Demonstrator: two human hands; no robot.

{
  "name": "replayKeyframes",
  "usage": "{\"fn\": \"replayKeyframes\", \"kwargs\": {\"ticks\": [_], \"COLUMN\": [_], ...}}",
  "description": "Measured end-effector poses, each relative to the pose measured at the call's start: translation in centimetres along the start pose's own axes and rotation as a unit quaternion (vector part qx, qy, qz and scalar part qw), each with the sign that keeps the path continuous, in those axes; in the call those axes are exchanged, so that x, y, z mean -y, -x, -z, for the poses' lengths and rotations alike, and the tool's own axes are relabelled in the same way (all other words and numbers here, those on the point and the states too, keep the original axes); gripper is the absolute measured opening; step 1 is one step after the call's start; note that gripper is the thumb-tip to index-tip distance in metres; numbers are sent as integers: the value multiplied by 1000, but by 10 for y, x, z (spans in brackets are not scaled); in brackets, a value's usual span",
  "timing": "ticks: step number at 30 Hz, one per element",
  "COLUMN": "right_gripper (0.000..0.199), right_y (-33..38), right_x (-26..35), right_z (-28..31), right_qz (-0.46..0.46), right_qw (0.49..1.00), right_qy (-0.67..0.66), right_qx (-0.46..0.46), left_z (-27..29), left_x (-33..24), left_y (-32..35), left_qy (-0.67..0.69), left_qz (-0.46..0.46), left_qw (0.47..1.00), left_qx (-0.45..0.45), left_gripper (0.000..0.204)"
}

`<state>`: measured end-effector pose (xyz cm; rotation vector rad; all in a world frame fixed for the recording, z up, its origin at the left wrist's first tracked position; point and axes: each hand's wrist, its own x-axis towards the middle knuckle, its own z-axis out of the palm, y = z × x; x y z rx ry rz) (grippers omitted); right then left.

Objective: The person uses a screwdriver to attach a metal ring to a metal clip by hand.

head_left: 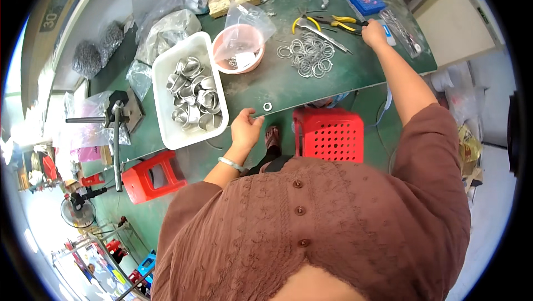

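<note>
My left hand [246, 129] is at the near edge of the green workbench, fingers loosely apart with nothing seen in them. Just right of it lies a small metal ring [267, 106]. My right hand [375, 34] reaches to the far right of the bench, its fingers closed at the dark handle end of yellow-and-black pliers [345, 22]. Another pair of yellow-handled pliers [300, 24] lies to their left. A pile of thin metal rings [308, 56] is spread in front of the pliers. Wide curved metal bands [194, 93] fill a white tray [161, 101] beside my left hand.
Behind the tray stands a pink bowl [256, 67] with a clear bag in it. A blue box [363, 0] with pink pieces sits at the back right. A hand-lever press [117, 113] is at the left. Red stools [333, 134] stand below the bench.
</note>
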<state>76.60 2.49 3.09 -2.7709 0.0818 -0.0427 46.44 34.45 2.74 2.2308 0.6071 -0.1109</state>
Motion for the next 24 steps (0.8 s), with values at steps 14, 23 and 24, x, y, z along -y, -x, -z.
{"fn": "replayKeyframes", "kwargs": {"ticks": [14,23,24], "right_gripper": [37,45,45], "right_y": [-3,22,24], "right_x": [-10,-22,-3], "right_z": [-19,-1,-12], "right_qz": [78,255,284], "right_qw": [984,954,949], "right_qy": [134,61,46], "right_qx": [-91,-144,-132], "left_z": [-23,-18,-17], "left_x": [-22,10,21], "left_y": [-28,55,78], "left_qy": [-176,308,343], "left_qz": [-98,153,178], "left_qw": [979,939,922], "left_qx": [-12,-3,-6], "left_gripper": [22,19,19]}}
